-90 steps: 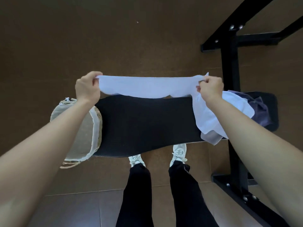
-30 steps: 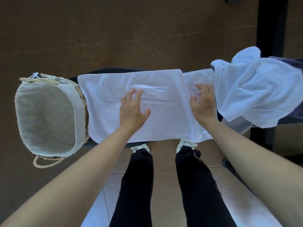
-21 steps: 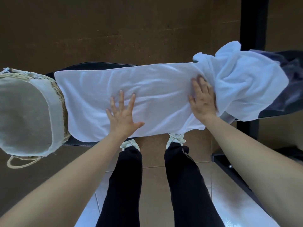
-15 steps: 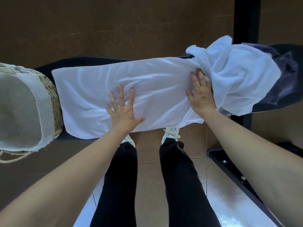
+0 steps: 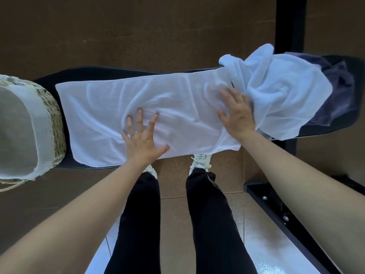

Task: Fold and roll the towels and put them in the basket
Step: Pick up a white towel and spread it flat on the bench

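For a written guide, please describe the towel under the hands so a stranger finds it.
On the long black padded bench, between the lined wicker basket and a crumpled white towel heap, lies a white towel. Only it is spread flat, under the left hand and right hand.

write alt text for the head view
Left hand and right hand press flat on a white towel spread along a black bench. A wicker basket stands at its left end, a heap of towels at its right.

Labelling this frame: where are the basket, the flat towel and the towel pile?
basket [image 5: 56,119], head view, woven wall.
flat towel [image 5: 94,119], head view, left half.
towel pile [image 5: 286,95], head view, white middle.
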Motion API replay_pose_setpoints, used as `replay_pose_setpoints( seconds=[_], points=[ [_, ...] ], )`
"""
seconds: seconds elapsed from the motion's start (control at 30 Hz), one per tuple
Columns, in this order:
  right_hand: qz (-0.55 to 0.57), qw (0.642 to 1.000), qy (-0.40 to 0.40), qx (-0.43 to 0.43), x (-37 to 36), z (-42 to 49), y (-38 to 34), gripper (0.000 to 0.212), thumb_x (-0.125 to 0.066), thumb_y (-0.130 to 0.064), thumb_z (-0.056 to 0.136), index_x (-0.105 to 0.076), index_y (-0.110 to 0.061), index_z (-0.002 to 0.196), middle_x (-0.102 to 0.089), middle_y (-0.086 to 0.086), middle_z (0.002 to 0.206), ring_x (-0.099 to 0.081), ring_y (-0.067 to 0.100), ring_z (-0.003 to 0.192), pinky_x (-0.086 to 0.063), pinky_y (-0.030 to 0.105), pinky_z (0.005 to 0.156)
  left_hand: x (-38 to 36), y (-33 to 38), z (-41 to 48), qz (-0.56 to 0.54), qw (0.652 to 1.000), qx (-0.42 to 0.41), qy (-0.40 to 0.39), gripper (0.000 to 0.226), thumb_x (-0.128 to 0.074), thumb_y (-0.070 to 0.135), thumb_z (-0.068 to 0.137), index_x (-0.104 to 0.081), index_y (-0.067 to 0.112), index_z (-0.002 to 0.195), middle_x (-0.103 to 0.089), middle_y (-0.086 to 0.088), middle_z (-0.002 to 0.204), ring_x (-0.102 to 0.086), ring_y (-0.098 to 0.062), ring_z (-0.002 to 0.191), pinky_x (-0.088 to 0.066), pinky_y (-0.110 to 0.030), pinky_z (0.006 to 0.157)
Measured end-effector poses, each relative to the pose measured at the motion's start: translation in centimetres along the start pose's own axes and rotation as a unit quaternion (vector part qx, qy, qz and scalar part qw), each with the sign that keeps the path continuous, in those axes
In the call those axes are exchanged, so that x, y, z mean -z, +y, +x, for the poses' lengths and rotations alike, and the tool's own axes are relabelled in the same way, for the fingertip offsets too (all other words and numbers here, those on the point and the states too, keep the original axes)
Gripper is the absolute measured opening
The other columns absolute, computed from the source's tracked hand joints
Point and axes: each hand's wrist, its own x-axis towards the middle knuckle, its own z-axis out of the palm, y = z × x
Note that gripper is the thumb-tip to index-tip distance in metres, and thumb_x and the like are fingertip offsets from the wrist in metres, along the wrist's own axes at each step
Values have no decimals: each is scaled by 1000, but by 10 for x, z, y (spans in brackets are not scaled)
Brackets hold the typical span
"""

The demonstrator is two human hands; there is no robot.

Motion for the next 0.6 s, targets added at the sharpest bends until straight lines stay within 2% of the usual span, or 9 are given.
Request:
replay_pose_setpoints(
  seconds=[0.2, 0.3, 0.33, 0.4, 0.47, 0.5, 0.57, 0.6],
  points=[
    [-64, 996, -55, -7, 18, 10, 35, 69, -64, -35, 95, -36, -23, 157, -24, -1, 168, -26, 30, 145, -21, 48, 122, -1, 8, 1, -26, 999, 25, -9, 124, -82, 63, 65, 1, 53, 157, 26, 5, 169, 17, -41, 156, -10, -73, 119],
    [-77, 996, -34, -15, 27, 8, 38, 74, -66, -33, 94, -32, -21, 158, -25, 3, 167, -27, 32, 145, -22, 50, 120, -2, 14, 1, -38, 999, 29, -4, 126, -83, 57, 66, 3, 50, 158, 25, 4, 169, 17, -39, 156, -7, -69, 121],
    [-79, 997, -16, -1, 28, 4, 37, 77, -70, -32, 91, -34, -19, 158, -27, 6, 166, -29, 33, 144, -25, 51, 118, -3, 16, 2, -41, 999, 25, 4, 126, -82, 56, 66, 3, 48, 159, 24, 3, 170, 16, -39, 156, -7, -68, 122],
    [-94, 991, -26, 90, 24, -7, 35, 88, -80, -36, 83, -36, -18, 157, -29, 9, 166, -31, 34, 146, -29, 53, 115, -5, 20, 2, -41, 999, 16, 20, 125, -78, 56, 68, 4, 43, 161, 20, 3, 171, 13, -38, 157, -7, -67, 122],
    [-143, 967, -111, 181, 14, -22, 36, 106, -82, -50, 78, -22, -25, 163, -15, 6, 171, -18, 32, 155, -20, 51, 122, -7, 24, 2, -40, 999, 15, 25, 124, -76, 58, 70, 6, 40, 161, 20, 3, 171, 13, -39, 157, -7, -67, 122],
    [-178, 954, -151, 189, 13, -26, 39, 115, -80, -55, 77, -10, -29, 164, -3, 4, 173, -7, 30, 158, -12, 49, 125, -8, 26, 2, -40, 999, 16, 23, 125, -76, 58, 70, 7, 40, 161, 20, 3, 171, 14, -39, 157, -6, -67, 122],
    [-222, 947, -180, 144, 13, -32, 46, 126, -81, -56, 77, 8, -33, 163, 12, 3, 172, 5, 29, 159, -4, 48, 127, -9, 27, 3, -41, 999, 22, 19, 128, -79, 54, 68, 8, 39, 161, 21, 2, 171, 16, -39, 156, -6, -68, 122],
    [-232, 949, -178, 119, 14, -33, 48, 130, -83, -50, 77, 13, -32, 162, 15, 5, 171, 8, 30, 158, -3, 49, 127, -10, 27, 4, -42, 999, 24, 17, 130, -80, 51, 66, 8, 39, 161, 20, 1, 171, 16, -40, 156, -6, -68, 122]
  ],
)
